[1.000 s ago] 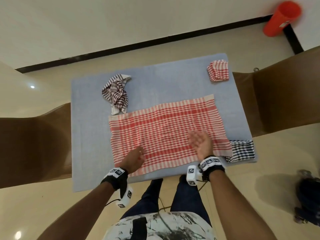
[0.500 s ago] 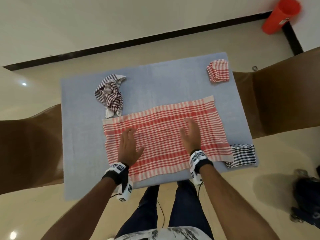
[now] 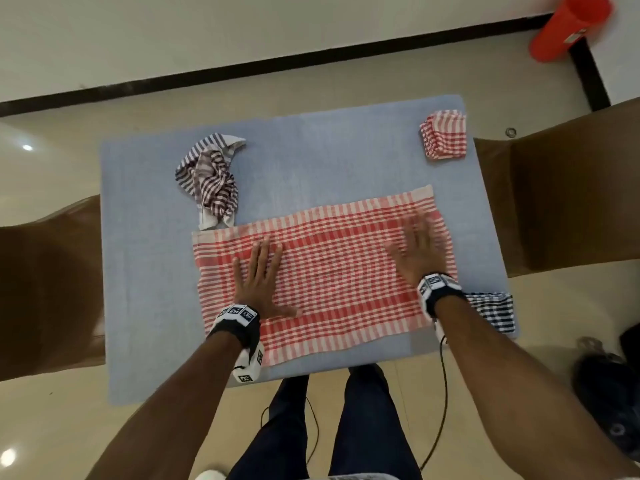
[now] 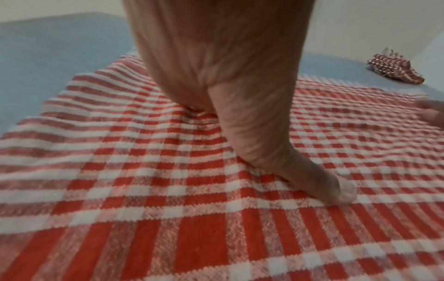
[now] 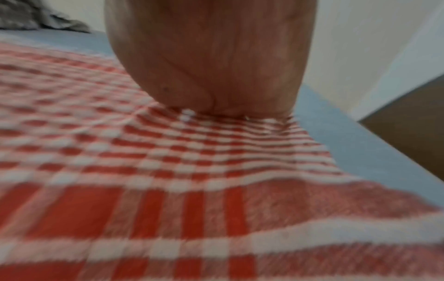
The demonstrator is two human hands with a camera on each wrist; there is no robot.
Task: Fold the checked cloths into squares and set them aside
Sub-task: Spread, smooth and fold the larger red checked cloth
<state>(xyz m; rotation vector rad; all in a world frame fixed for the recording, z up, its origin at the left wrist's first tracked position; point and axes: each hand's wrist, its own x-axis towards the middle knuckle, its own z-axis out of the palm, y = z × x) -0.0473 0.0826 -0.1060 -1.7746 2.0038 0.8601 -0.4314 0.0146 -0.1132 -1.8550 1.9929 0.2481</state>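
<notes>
A large red-and-white checked cloth [image 3: 332,271] lies spread flat on the blue-grey mat [image 3: 138,271]. My left hand [image 3: 258,275] presses flat on its left part, fingers straight, thumb out to the right. My right hand [image 3: 417,251] lies flat on its right part, fingers spread and blurred. In the left wrist view the palm [image 4: 216,66] and thumb rest on the cloth [image 4: 168,209]. In the right wrist view the palm [image 5: 211,66] presses the cloth [image 5: 168,190]. A crumpled dark-striped cloth [image 3: 211,181] sits at the back left.
A folded red checked square [image 3: 443,138] lies at the mat's back right corner, and a folded dark checked square [image 3: 493,310] at the front right edge. Brown surfaces flank the mat. A red cylinder [image 3: 568,26] stands on the floor at the far right.
Both hands turned flat onto the red cloth and slid apart, the left toward the left end and the right toward the right end.
</notes>
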